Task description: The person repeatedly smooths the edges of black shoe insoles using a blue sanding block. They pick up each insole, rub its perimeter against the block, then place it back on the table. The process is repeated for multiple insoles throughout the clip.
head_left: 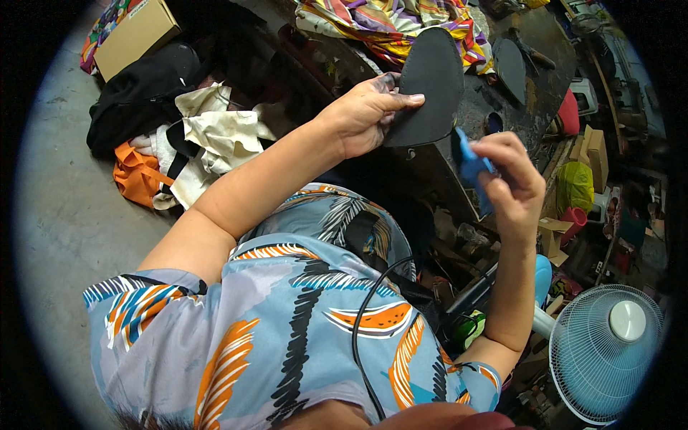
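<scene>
Held up over the near edge of the workbench is a black shoe sole (430,86), flat and rounded, with a fine line along its rim. My left hand (365,115) grips its left edge, thumb on the face and fingers behind; dark smudges mark those fingers. Just beyond the sole's lower right corner, my right hand (512,179) pinches a crumpled blue cloth (473,163) between thumb and fingers. Whether the cloth touches the sole I cannot tell. A similar black sole (509,70) lies on the bench to the right, beside a dark-handled tool (536,54).
Colourful patterned fabric (344,25) is heaped on the dark workbench (555,79). To the left, cream scraps (222,132), an orange bag (140,179) and a cardboard box (136,37) are piled up. A blue fan (605,351) stands at lower right, near cluttered shelves. A black cable (356,330) crosses my shirt.
</scene>
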{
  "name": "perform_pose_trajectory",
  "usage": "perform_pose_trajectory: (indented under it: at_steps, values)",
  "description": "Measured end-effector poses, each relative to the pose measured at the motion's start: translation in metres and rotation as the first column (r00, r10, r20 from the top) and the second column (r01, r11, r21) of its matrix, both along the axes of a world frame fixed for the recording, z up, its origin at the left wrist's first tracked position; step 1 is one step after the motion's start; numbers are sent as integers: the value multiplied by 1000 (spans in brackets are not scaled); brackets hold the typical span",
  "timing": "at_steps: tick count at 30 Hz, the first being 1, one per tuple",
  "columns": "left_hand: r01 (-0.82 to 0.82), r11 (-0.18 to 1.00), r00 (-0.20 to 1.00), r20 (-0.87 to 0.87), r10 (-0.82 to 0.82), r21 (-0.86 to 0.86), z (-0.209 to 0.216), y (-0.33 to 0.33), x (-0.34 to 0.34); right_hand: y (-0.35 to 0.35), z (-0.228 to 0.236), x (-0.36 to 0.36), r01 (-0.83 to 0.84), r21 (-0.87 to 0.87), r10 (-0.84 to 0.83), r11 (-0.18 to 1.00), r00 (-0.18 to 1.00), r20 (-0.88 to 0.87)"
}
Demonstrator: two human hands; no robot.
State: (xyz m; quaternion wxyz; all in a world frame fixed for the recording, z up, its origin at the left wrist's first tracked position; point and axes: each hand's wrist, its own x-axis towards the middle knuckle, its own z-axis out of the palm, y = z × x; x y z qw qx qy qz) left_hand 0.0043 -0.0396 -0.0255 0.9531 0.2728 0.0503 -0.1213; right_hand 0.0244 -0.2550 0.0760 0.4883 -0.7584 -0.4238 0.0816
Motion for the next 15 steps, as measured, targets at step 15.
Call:
perform_pose_trajectory:
  at_steps: [15]
  values:
    - [-307,925,950,133,284,222,12,1,-2,12,-5,-10,143,49,-144,989,989,31]
